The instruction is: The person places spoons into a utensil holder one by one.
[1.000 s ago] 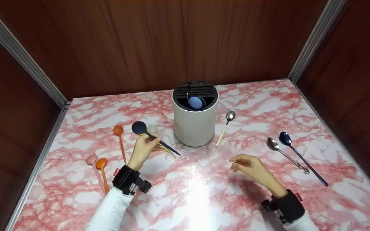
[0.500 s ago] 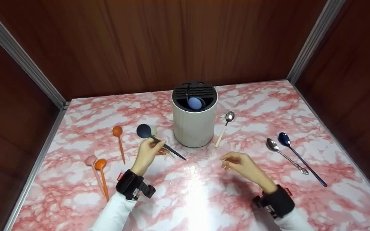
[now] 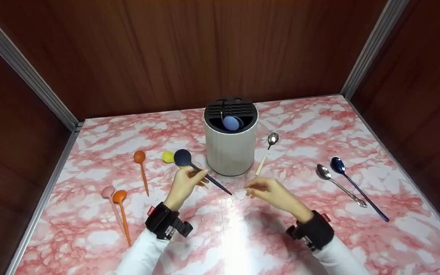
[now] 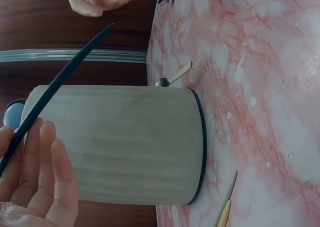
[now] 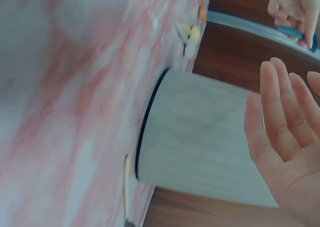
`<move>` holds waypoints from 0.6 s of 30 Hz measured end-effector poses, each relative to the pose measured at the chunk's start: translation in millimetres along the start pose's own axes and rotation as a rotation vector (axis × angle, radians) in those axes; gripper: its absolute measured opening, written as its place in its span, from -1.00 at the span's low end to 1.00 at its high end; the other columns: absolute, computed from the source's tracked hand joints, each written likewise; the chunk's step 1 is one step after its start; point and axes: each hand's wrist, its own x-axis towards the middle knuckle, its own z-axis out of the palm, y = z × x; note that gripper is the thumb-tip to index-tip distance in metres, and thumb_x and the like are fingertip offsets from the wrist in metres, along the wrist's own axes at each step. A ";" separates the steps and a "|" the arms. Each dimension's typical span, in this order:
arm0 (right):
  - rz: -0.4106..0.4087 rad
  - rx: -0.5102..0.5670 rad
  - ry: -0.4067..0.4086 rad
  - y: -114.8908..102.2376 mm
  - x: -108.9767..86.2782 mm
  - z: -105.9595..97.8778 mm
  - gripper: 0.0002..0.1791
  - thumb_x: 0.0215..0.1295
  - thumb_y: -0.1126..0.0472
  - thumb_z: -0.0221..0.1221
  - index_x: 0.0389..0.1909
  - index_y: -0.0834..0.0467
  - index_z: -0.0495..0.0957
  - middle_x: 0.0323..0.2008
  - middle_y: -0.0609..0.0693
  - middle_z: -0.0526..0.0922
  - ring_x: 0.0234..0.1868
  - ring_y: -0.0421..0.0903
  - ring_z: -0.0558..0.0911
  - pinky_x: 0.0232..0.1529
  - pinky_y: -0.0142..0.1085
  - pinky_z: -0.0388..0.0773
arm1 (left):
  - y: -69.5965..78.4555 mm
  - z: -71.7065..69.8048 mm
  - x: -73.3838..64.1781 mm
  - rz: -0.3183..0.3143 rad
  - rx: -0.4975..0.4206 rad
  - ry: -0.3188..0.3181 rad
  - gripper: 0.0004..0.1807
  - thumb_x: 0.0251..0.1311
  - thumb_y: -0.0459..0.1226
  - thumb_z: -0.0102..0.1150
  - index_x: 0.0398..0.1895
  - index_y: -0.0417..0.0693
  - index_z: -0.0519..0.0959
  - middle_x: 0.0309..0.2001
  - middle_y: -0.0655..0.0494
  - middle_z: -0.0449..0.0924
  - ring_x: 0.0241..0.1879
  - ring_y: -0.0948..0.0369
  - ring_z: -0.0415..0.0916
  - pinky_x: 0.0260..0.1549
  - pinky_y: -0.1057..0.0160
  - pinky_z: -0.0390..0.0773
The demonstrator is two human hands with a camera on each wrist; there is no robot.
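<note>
My left hand [image 3: 183,188] pinches a dark navy spoon [image 3: 182,157] by its handle, thumb on top, above the table left of the utensil holder. The round bowl points up-left and the thin handle [image 4: 67,72] slants toward my right hand. My right hand [image 3: 271,194], fingers loosely bent and holding nothing, hovers just right of the handle's tip; its palm shows in the right wrist view. Behind both hands stands the cream cylindrical utensil holder [image 3: 230,154], with a light-blue spoon [image 3: 231,123] in its front compartment. A yellow spoon [image 3: 168,156] lies partly hidden behind the navy one.
On the left lie an orange-brown spoon [image 3: 139,156], an orange spoon [image 3: 120,196] and a pink spoon [image 3: 108,191]. Right of the holder is a cream-handled spoon [image 3: 272,138]. Farther right are a silver spoon [image 3: 323,172] and a blue spoon [image 3: 338,165]. Wood-grain walls enclose the table.
My left hand has carried the navy spoon to the right, uncovering the yellow spoon's bowl. My right hand has moved left, closer to the handle's tip.
</note>
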 end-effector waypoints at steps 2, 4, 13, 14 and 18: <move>-0.001 -0.017 -0.003 -1.9 4.4 3.6 -0.73 0.36 0.36 0.12 -0.05 0.49 0.55 -0.17 0.28 0.65 -0.15 0.16 0.66 -0.10 -0.22 0.61 | 0.3 2.0 0.2 0.002 0.003 -0.009 -0.82 0.24 -0.50 0.13 -0.24 -0.60 0.53 -0.41 -0.05 0.66 -0.48 0.29 0.60 -0.45 0.35 0.60; -0.011 -0.052 -0.006 -2.9 8.2 6.7 -0.73 0.36 0.34 0.12 -0.04 0.47 0.56 -0.15 0.27 0.65 -0.14 0.13 0.66 -0.08 -0.21 0.61 | 0.8 4.3 -0.2 0.001 0.001 -0.016 -0.81 0.24 -0.50 0.14 -0.23 -0.61 0.53 -0.39 -0.06 0.66 -0.48 0.30 0.59 -0.45 0.35 0.60; -0.099 -0.126 -0.032 -4.6 20.2 14.8 -0.72 0.34 0.35 0.14 -0.02 0.45 0.57 -0.14 0.25 0.66 -0.13 0.09 0.66 -0.09 -0.21 0.61 | 4.2 12.0 -1.7 0.010 0.016 -0.047 -0.80 0.25 -0.47 0.15 -0.21 -0.58 0.55 -0.37 -0.10 0.68 -0.47 0.32 0.58 -0.42 0.33 0.59; -0.101 -0.120 -0.038 -5.1 21.3 16.0 -0.71 0.34 0.35 0.14 -0.01 0.46 0.56 -0.14 0.26 0.66 -0.14 0.10 0.66 -0.10 -0.21 0.61 | 4.2 12.8 -1.5 0.011 0.021 -0.047 -0.80 0.25 -0.47 0.16 -0.22 -0.58 0.56 -0.38 -0.09 0.68 -0.47 0.31 0.58 -0.42 0.34 0.59; -0.100 -0.084 -0.063 -7.3 25.2 20.7 -0.71 0.35 0.36 0.14 -0.01 0.48 0.55 -0.16 0.28 0.67 -0.15 0.15 0.67 -0.14 -0.25 0.62 | 4.6 15.8 -1.4 0.005 0.043 -0.046 -0.80 0.25 -0.44 0.18 -0.22 -0.54 0.58 -0.38 -0.09 0.68 -0.45 0.24 0.60 -0.40 0.32 0.59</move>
